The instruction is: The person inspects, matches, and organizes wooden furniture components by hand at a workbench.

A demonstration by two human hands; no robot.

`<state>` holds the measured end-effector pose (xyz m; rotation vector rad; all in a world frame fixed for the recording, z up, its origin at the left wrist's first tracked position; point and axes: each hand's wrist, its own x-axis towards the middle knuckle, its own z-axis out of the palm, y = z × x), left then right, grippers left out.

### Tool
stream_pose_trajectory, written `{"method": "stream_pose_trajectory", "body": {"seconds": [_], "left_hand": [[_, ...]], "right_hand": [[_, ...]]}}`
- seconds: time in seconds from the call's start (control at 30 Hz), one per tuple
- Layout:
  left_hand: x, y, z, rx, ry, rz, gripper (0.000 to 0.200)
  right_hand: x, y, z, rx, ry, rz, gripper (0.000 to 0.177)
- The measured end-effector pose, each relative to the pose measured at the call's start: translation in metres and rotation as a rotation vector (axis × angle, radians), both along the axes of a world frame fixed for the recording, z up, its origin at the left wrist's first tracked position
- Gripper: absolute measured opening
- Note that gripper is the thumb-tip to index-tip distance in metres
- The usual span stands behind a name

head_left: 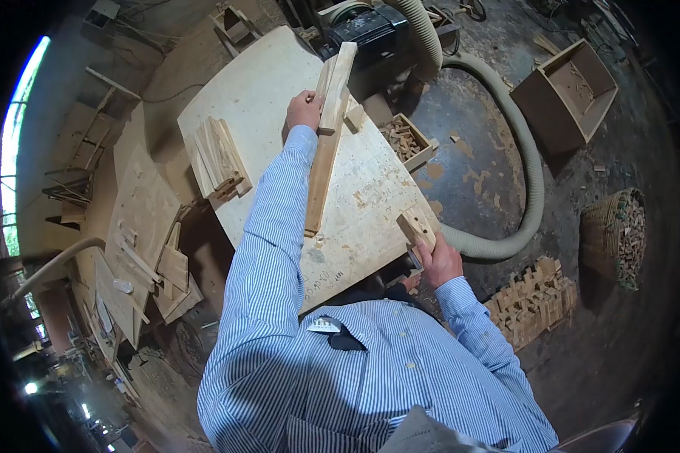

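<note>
Current step, by judgement: positioning wood by hand at the desk (279, 75). The left hand (304, 111) touches the side of the upper strip (341, 75), toward the desk's far end; whether its fingers close around the strip cannot be told. The right hand (440, 260) is clamped on the near end of the wood block (415, 229), at the desk's right corner. The next move calls for a secure right grip and a steady left hand.

Count, relative to the desk:
- On it: 1 upper strip, 1 long board (323, 185) and 1 stack (217, 157) at the left edge; its strips overlap and cannot be counted.
- Just beside its right edge: 1 crate (418, 159) of offcuts.
- Well apart, right: 1 box (555, 94), 1 basket (601, 230).
- On the floor, near right: 1 pile of blocks (533, 302), pieces not countable.
</note>
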<state>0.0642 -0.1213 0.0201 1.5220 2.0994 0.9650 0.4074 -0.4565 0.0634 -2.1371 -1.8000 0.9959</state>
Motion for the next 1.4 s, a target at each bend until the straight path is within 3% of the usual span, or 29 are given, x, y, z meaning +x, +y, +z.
{"method": "stream_pose_trajectory", "body": {"seconds": [0.27,0.63,0.83,0.9,1.23,1.4], "left_hand": [[-0.016,0.047,0.020,-0.025,0.044,0.034,0.029],[-0.039,0.096,0.005,-0.035,0.062,0.031,0.031],[-0.067,0.099,0.003,-0.122,0.108,0.071,0.029],[-0.053,0.092,-0.001,-0.041,0.083,0.084,0.029],[0.005,-0.011,0.007,-0.063,0.045,-0.013,0.037],[-0.022,0.036,0.014,0.010,-0.081,-0.081,0.046]], "right_hand": [[-0.035,0.043,-0.011,0.054,0.048,-0.030,0.052],[-0.050,0.095,-0.023,0.118,0.015,-0.027,0.052],[-0.066,0.105,-0.018,0.017,-0.017,-0.005,0.058],[-0.061,0.095,-0.013,0.045,-0.002,-0.021,0.058],[-0.007,-0.001,-0.018,0.049,0.022,-0.037,0.055],[-0.026,0.043,0.009,0.064,0.063,-0.053,0.054]]}}
